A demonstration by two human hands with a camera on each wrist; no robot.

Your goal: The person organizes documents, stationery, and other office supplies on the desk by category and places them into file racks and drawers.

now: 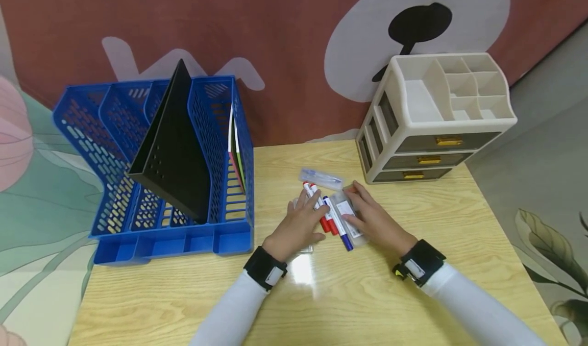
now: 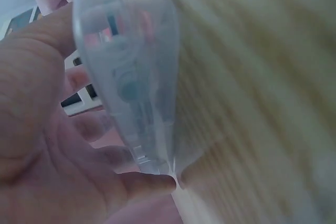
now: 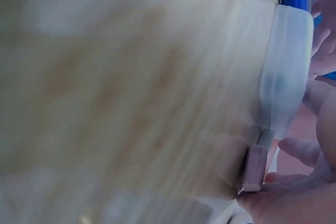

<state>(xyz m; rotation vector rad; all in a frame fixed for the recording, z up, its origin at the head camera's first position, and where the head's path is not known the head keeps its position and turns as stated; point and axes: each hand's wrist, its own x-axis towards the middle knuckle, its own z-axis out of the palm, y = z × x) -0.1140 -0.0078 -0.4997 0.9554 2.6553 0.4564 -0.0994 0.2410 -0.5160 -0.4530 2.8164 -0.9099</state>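
Observation:
Near the middle of the table, my left hand [image 1: 297, 228] lies over a clear plastic case [image 2: 131, 77]. Its thumb and fingers reach around the case edges in the left wrist view, while the head view shows fingertips by the markers. My right hand [image 1: 377, 222] grips a translucent case [image 1: 352, 223] with a white label, thumb over its face and fingers at its far end. Between the hands lie two red-capped markers [image 1: 324, 224] and a blue-capped marker [image 1: 339, 224]. Beyond them is a clear pen case [image 1: 321, 178] with a blue pen inside.
At left stands a blue file rack [image 1: 174, 244] holding a black folder [image 1: 176, 157] and thin booklets [image 1: 236, 152]. A white drawer organizer [image 1: 399, 131] with dark drawers and open top compartments stands back right. A patterned cloth [image 1: 294, 106] hangs behind the table.

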